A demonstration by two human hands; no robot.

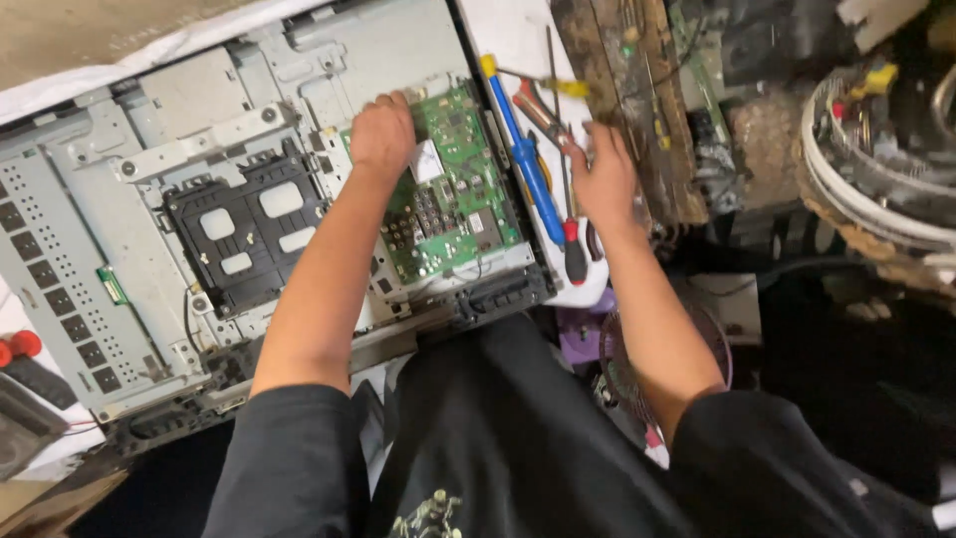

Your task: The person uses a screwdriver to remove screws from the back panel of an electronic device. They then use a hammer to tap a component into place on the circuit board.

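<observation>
An opened flat-screen chassis (149, 199) of grey metal lies face down on the bench. A green circuit board (460, 194) is mounted at its right side. My left hand (382, 134) rests on the board's upper left corner, fingers curled down against it. My right hand (603, 179) reaches among hand tools beside the chassis, fingers over the shaft of a red-handled screwdriver (575, 249). Whether it grips a tool is not clear. A blue-handled tool (528, 164) with a yellow tip lies between the board and my right hand.
A black perforated bracket (249, 234) sits mid-chassis. A worn wooden block (622, 90) with parts stands past the tools. Coiled white cables (866, 189) pile at the far right. A purple fan grille (617, 364) lies below the bench edge. Red knobs (18, 347) show at the left edge.
</observation>
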